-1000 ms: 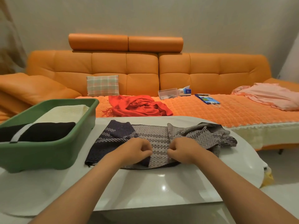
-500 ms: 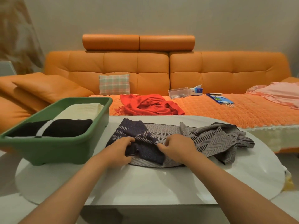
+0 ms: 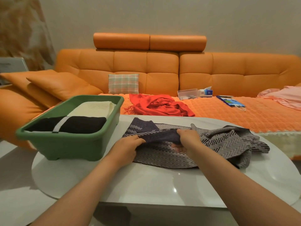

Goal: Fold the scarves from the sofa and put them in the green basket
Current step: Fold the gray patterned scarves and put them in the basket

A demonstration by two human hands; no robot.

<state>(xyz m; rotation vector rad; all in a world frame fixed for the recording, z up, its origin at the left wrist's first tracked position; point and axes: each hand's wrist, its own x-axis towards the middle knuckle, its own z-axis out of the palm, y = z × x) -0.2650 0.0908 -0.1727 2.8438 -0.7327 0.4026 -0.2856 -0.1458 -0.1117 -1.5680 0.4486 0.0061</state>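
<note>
**Grey herringbone scarf (image 3: 216,144) mid-fold: two packed, one waiting**

Both hands are working at the scarf's dark navy end, which is lying on the white table (image 3: 146,181) just beside the green basket (image 3: 68,141). The left hand (image 3: 127,147) is pinching the navy edge, with its fingers (image 3: 139,140) curled onto the cloth. The right hand (image 3: 189,139) is gripping a raised fold of the same edge, with its fingers closing around the fabric. The scarf's right end is sitting bunched and unfolded.

Going by how things are lying, the task is looking a little past halfway. A folded black scarf (image 3: 81,124) and a folded cream scarf (image 3: 94,108) are resting side by side in the basket. A red scarf (image 3: 159,105) is lying crumpled on the sofa (image 3: 162,70), untouched. This fold is only beginning, so the herringbone piece is needing several more before it goes in.

The fingertips of both hands are disappearing under the cloth. The basket's near wall is hiding anything beneath the two folded pieces. A pink cloth (image 3: 283,97) at the right is being cut off by the frame, and I cannot tell whether it is a scarf.
</note>
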